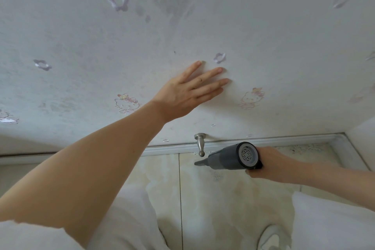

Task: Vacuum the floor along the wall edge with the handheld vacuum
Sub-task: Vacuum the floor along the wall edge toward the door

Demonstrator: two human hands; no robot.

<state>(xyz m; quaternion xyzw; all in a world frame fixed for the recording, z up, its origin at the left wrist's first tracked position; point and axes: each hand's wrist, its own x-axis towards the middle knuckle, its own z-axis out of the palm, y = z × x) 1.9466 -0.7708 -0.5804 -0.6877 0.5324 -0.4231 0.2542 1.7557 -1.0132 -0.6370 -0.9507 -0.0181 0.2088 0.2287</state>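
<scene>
Right hand (269, 163) grips the handheld vacuum (231, 156) low over the tiled floor (223, 199), nozzle aimed at the baseboard (172, 148) beside the metal door stopper (199, 144). Best to keep the nozzle tip hugging that seam and steer round the stopper. Left hand (186, 95) presses flat, fingers straight, on the wall (81, 36) as a brace.

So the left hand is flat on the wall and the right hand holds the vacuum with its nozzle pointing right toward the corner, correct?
Not quite. In the head view the handheld vacuum in the right hand points its nozzle left, toward the metal door stopper. The left hand does lie flat on the wall.
</scene>
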